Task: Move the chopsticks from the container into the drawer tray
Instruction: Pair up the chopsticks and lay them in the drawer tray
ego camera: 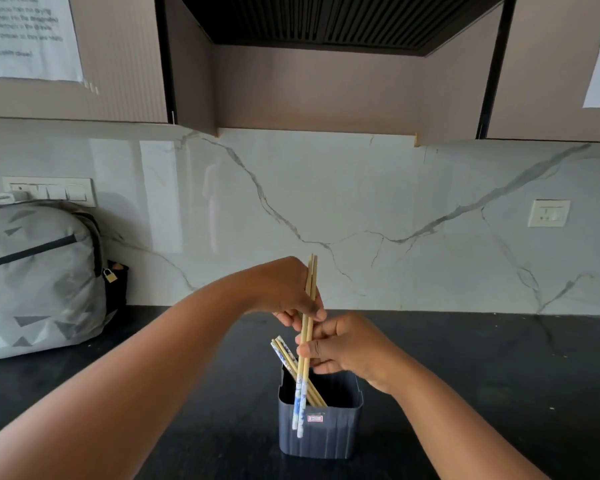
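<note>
Both hands, the left hand (291,299) and right hand (340,348), are pinching a pair of pale wooden chopsticks (308,317) upright, seemingly aligning them, above the dark ribbed plastic container (321,431) near the black worktop's (499,375) front edge, where others are leaning.

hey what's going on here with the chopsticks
A person is pulling chopsticks out of a dark blue ribbed container on a black countertop. Both hands hold one pair of wooden chopsticks with blue-and-white patterned tips: the left hand grips it higher up, the right hand pinches it lower down. The pair is lifted in front of the container's rim. More chopsticks lean inside. No drawer tray is in view. A grey backpack sits at the left.
</note>
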{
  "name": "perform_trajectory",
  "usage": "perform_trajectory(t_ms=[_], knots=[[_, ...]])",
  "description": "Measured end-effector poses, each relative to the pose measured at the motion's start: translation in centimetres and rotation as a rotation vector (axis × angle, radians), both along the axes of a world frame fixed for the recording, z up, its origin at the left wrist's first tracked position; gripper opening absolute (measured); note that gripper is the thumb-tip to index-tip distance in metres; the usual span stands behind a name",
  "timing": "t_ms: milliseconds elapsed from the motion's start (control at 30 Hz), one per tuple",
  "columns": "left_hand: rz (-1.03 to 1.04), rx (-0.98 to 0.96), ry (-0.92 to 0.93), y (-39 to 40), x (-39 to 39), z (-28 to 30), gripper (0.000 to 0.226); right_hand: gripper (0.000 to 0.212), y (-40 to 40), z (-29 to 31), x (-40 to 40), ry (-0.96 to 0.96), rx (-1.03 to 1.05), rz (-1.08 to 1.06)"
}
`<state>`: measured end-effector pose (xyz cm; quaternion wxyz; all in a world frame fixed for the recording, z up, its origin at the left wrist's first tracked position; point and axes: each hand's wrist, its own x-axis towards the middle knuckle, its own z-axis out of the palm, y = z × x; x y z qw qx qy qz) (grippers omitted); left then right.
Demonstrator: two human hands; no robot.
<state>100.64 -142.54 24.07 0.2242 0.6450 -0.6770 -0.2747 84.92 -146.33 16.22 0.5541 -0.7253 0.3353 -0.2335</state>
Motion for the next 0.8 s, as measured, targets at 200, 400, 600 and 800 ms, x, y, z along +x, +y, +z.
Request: perform_trajectory(t_ms=[200, 400, 600, 800], knots=[[0.052, 0.105, 0.148, -1.9, 0.6, -1.7, 0.03, 0.026, -0.8, -1.3, -0.1, -0.079, 0.142, -0.033], [0.044, 0.09, 0.253, -2.2, 0.9, -4.1, 0.028, 0.024, -1.6, -1.8, -0.7, -0.042, 0.168, -0.021], [0.033, 0.085, 0.245, -2.2, 0.7, -4.0, 0.023, 0.025, -1.6, -1.8, -0.6, -0.013, 0.163, -0.025], [0.046, 0.067, 0.257, -2.3, 0.6, -4.4, 0.02, 0.023, -1.3, -1.6, -0.7, 0.01, 0.133, -0.042]])
